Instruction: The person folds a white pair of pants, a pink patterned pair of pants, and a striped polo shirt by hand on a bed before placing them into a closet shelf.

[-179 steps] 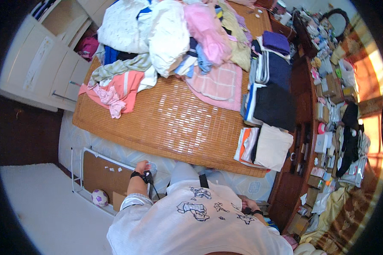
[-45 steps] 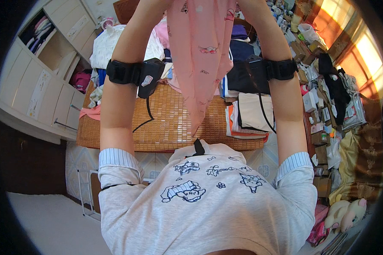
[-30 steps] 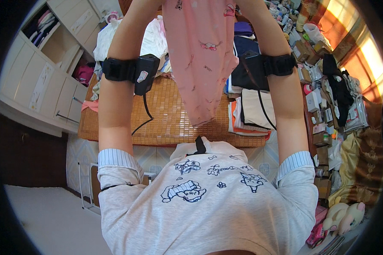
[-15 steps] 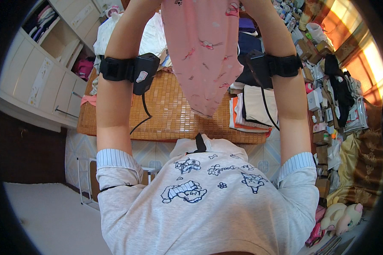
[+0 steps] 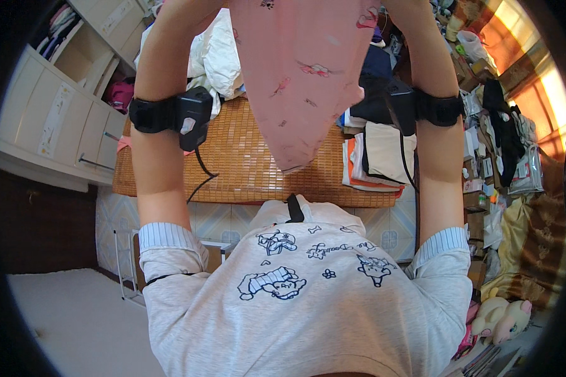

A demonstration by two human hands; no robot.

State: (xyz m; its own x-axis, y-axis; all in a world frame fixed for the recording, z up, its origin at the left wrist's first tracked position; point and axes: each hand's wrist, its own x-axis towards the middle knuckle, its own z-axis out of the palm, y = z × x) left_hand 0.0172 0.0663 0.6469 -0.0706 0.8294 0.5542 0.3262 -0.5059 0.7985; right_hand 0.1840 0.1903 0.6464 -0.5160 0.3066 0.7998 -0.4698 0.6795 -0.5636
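Observation:
A pink garment (image 5: 302, 81) with small printed figures hangs in the air between my raised forearms, tapering to a point at its lower end. Its upper part runs out of the picture at the top. My left forearm (image 5: 159, 160) and my right forearm (image 5: 441, 157) reach up on either side of it, and both hands lie beyond the upper edge, so their fingers and their hold on the cloth are hidden. Below the garment is a bed covered with a brown woven mat (image 5: 223, 151).
Folded clothes (image 5: 387, 151) are stacked on the mat's right side, with dark folded pieces (image 5: 374, 94) behind. White crumpled cloth (image 5: 220, 60) lies at the back left. A pale wardrobe (image 5: 28, 100) stands left; boxes and bags (image 5: 481, 157) crowd the right. A plush toy (image 5: 503, 319) sits lower right.
My forearms have spread farther apart, the left one moving left and the right one right. The pink garment's upper part now looks wider, and its lower tip has shifted slightly left.

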